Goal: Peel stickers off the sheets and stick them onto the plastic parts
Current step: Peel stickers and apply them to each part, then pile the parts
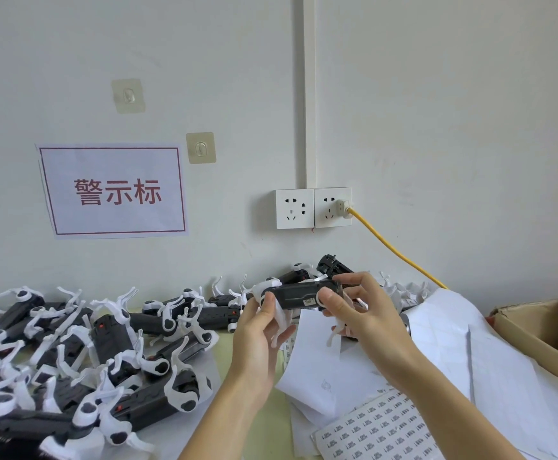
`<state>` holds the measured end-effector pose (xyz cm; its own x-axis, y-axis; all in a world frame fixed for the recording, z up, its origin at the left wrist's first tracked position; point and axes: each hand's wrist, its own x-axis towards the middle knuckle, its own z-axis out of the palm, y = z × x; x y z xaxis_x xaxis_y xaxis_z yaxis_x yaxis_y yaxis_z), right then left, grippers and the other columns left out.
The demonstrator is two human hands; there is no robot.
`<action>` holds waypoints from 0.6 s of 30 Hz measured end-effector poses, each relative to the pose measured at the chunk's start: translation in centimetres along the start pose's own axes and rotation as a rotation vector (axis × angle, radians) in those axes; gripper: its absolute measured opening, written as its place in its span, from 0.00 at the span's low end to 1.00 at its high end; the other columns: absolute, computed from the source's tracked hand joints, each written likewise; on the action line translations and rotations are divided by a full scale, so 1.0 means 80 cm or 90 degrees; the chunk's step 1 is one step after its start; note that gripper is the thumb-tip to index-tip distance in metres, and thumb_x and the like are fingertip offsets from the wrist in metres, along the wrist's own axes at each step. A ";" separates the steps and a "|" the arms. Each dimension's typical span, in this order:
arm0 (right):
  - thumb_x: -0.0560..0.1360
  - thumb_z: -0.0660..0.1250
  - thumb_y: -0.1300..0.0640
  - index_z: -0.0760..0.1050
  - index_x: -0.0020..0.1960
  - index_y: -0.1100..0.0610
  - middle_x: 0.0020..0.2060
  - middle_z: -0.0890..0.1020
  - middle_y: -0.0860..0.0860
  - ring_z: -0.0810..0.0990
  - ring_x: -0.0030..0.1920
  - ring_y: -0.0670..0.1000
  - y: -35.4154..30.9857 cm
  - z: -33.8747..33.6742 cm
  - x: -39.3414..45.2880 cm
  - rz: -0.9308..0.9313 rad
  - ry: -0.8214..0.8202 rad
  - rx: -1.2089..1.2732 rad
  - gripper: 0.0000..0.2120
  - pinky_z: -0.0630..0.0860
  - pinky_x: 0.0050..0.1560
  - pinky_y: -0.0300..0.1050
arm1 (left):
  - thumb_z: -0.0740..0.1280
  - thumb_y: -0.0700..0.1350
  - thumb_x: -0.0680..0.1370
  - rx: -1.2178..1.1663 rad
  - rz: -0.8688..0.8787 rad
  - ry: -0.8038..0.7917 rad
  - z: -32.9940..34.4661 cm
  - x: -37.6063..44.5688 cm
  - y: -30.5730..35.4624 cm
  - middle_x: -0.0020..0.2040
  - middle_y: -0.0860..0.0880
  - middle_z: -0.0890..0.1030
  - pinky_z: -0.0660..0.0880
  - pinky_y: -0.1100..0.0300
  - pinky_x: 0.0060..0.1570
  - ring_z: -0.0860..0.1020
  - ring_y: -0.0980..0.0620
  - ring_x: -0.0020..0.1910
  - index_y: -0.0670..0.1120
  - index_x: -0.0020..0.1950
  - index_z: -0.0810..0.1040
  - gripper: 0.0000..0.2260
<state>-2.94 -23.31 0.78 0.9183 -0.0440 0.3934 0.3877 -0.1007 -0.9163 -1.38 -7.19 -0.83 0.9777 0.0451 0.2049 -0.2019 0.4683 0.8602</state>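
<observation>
While both hands hold it raised at centre, black plastic part [304,295] faces up: left hand [259,333] grips one end, right hand [359,313] thumb presses label. Sticker sheet [375,426] lies at 5 o'clock, within reach.

Sticker sheet [380,429] print too small to read; cardboard box [536,330] cut off right.

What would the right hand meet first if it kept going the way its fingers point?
The right hand points up and left, its fingers already curled round the black plastic part. Straight on, it would probably meet the left hand holding the part's other end, though depth is unclear.
</observation>
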 end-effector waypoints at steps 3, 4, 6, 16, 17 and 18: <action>0.63 0.70 0.27 0.72 0.53 0.35 0.51 0.80 0.48 0.82 0.53 0.48 0.001 0.001 0.000 -0.014 -0.010 -0.092 0.22 0.79 0.52 0.50 | 0.63 0.48 0.79 -0.011 -0.021 -0.001 -0.003 -0.001 -0.003 0.45 0.47 0.84 0.75 0.52 0.48 0.83 0.52 0.42 0.45 0.41 0.74 0.09; 0.64 0.68 0.27 0.71 0.53 0.35 0.51 0.80 0.46 0.81 0.52 0.47 0.002 0.001 0.000 -0.020 -0.015 -0.120 0.22 0.78 0.51 0.48 | 0.63 0.48 0.78 -0.002 -0.027 0.005 -0.004 0.000 -0.003 0.46 0.46 0.83 0.75 0.52 0.48 0.82 0.52 0.44 0.45 0.42 0.74 0.09; 0.68 0.65 0.29 0.70 0.53 0.34 0.49 0.80 0.44 0.81 0.50 0.45 0.005 0.000 0.000 -0.033 -0.022 -0.167 0.17 0.77 0.47 0.43 | 0.66 0.50 0.78 0.021 -0.038 0.014 -0.008 0.003 -0.002 0.50 0.44 0.82 0.76 0.51 0.45 0.81 0.49 0.49 0.45 0.45 0.75 0.09; 0.77 0.62 0.40 0.80 0.49 0.49 0.31 0.81 0.50 0.81 0.30 0.52 -0.004 -0.048 0.004 0.168 -0.080 -0.048 0.15 0.78 0.33 0.46 | 0.71 0.67 0.66 0.166 -0.141 0.034 -0.010 0.002 -0.004 0.37 0.41 0.83 0.70 0.59 0.29 0.80 0.45 0.32 0.46 0.43 0.81 0.24; 0.77 0.63 0.41 0.80 0.49 0.52 0.29 0.81 0.51 0.78 0.28 0.53 -0.004 -0.058 0.004 0.213 -0.068 -0.004 0.16 0.75 0.30 0.44 | 0.69 0.67 0.70 0.141 -0.152 0.045 -0.009 0.003 -0.006 0.37 0.41 0.83 0.70 0.58 0.30 0.80 0.46 0.31 0.46 0.42 0.80 0.23; 0.78 0.64 0.42 0.79 0.50 0.55 0.28 0.80 0.53 0.75 0.27 0.55 -0.005 -0.069 0.005 0.254 -0.050 0.051 0.16 0.72 0.27 0.43 | 0.66 0.65 0.74 0.126 -0.159 0.052 -0.009 0.003 -0.007 0.38 0.41 0.84 0.70 0.57 0.31 0.80 0.46 0.30 0.45 0.43 0.80 0.22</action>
<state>-3.20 -28.80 1.73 0.9999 0.0128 0.0017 0.0019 -0.0128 -0.9999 -0.96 -6.78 -1.61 0.9982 0.0244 -0.0543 0.0448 0.2936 0.9549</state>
